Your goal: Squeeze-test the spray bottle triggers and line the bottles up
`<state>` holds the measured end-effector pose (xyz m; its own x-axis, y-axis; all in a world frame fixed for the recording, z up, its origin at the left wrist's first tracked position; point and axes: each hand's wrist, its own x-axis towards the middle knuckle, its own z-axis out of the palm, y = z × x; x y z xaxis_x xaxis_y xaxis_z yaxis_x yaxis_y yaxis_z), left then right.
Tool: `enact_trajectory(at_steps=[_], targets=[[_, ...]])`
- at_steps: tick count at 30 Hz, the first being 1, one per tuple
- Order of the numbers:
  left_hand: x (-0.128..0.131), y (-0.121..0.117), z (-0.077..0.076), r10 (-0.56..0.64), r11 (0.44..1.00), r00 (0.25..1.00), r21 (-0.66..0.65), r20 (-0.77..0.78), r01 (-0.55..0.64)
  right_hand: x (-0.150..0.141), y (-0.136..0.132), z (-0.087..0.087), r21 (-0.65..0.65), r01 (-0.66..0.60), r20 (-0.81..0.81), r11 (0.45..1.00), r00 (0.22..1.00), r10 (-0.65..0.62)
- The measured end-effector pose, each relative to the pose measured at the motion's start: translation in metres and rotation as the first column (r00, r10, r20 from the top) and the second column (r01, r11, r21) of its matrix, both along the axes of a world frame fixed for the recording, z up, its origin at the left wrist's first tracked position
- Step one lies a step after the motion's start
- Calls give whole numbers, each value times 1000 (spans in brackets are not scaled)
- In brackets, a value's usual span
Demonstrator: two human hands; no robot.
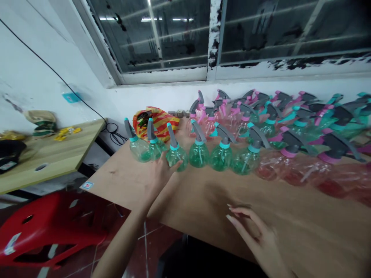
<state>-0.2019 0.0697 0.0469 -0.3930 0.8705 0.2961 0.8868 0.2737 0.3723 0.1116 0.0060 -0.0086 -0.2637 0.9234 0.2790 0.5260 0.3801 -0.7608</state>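
Observation:
At the left part of a row of spray bottles, my left hand [162, 172] is closed round the lower body of a clear green spray bottle [177, 156] with a grey and turquoise trigger head. Its thumb lies across the front of the bottle. Two more green spray bottles, one of them partly behind my fingers [156, 146] and one further left [139, 148], stand beside it. On the right of the held one is another green spray bottle [198, 154]. My right hand [255, 235] hovers low over the wooden table, fingers curved and apart, holding nothing.
Pink spray bottles [295, 173] continue the front row rightward, with several more pink and green ones behind. A red-and-yellow bag [162, 123] lies near the wall. Left are a second table [84, 144] and a red stool [58, 220]; a black cable [52, 75] hangs down the wall.

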Motion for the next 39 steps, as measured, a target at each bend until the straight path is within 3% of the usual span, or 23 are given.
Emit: enact_trajectory(at_steps=[4, 10, 17, 22, 25, 29, 32, 36, 39], targets=[[20, -37, -3, -58, 998, 998, -2, 25, 58, -4, -1, 6, -44, -39, -50, 998, 998, 37], [90, -88, -6, -164, 984, 976, -48, 144, 173, -14, 9, 23, -11, -110, -81, 994, 991, 108], [160, -91, -15, -334, 939, 936, -47, 112, 341, -15, 30, 45, 89, -63, -230, 994, 970, 82], [192, -91, -26, -429, 902, 892, 5, 146, 433, -2, 38, 59, 112, 62, -314, 992, 949, -24], [196, -92, -27, -487, 866, 832, 28, 265, 498, 6, 41, 62, 98, 102, -314, 990, 947, -66], [181, -93, -27, -521, 816, 717, 24, 464, 577, 14, 45, 63, 104, 30, -289, 994, 957, 2], [166, -92, -32, -464, 851, 697, 58, 547, 522, 17, 46, 66, 79, -23, -257, 997, 965, 42], [151, -88, -44, -343, 931, 715, 116, 609, 347, 16, 47, 70, 60, -28, -208, 998, 977, 40], [147, -84, -52, -291, 956, 724, 165, 626, 241, 14, 47, 72, 75, -27, -208, 997, 977, 42]])
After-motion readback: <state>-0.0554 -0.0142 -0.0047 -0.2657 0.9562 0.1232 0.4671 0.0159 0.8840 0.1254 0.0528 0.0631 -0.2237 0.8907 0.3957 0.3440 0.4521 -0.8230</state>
